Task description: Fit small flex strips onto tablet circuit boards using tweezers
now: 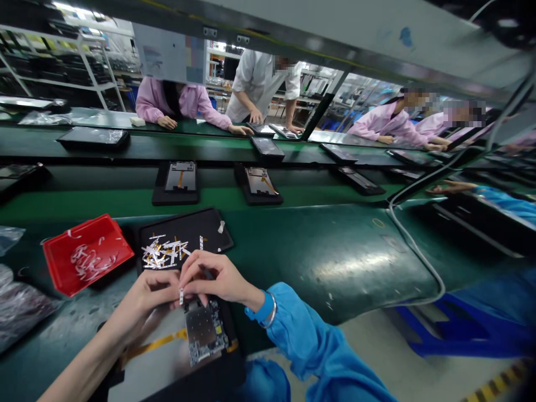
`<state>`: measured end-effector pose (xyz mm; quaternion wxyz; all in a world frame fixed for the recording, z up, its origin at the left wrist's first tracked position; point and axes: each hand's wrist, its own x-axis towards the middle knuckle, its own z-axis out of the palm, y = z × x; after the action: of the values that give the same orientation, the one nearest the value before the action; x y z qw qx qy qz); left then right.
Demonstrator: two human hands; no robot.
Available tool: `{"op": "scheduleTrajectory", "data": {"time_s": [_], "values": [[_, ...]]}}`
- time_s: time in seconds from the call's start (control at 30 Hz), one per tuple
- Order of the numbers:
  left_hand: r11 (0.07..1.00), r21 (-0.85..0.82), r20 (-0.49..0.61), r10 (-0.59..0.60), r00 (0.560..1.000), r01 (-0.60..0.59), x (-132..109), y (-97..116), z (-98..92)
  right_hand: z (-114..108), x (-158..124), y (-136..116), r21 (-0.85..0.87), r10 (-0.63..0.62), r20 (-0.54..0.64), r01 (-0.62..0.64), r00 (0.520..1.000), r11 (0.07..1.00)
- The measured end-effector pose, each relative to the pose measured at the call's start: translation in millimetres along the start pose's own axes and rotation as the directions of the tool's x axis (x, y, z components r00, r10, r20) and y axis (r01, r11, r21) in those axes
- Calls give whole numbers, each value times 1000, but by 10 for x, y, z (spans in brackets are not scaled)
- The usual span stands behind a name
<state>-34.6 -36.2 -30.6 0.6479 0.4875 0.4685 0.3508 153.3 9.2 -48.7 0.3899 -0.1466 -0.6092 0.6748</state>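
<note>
Both hands meet over an opened tablet (pixel 146 363) that shows a circuit board (pixel 205 329) and an orange ribbon cable. A small white strip with dark marks (pixel 181 296) is pinched at the fingertips of my left hand (pixel 157 293). The fingers of my right hand (pixel 215 276) close together at the same strip, just above the board's upper edge. Behind my hands lies a black tray (pixel 211 223) bearing a loose pile of similar white and yellow strips (pixel 163 251).
A red bin (pixel 56 251) with white scraps stands at left, beside plastic bags (pixel 20 312). Beyond, a green conveyor (pixel 310 192) carries several tablets in black trays. Co-workers sit and stand across the line. A grey cable (pixel 414 240) hangs at right, near a blue stool (pixel 456 329).
</note>
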Motion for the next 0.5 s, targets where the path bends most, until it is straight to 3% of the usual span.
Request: {"op": "scheduleTrajectory", "data": {"time_s": [0.13,0.27,0.4,0.5], "values": [[979,-134,47,-152,987,157,-14,-33,21,-66,-48,37,-133,-118,103,132,988,982],[956,-161,87,-235,968,247,-2,-68,38,-116,-65,60,-273,-184,120,211,975,938],[969,-124,60,-208,976,214,-66,-39,-35,-146,-88,35,-358,-192,79,208,978,910],[990,76,-76,-109,991,115,-156,29,-280,-173,-128,36,-343,-76,-5,69,997,937]]}}
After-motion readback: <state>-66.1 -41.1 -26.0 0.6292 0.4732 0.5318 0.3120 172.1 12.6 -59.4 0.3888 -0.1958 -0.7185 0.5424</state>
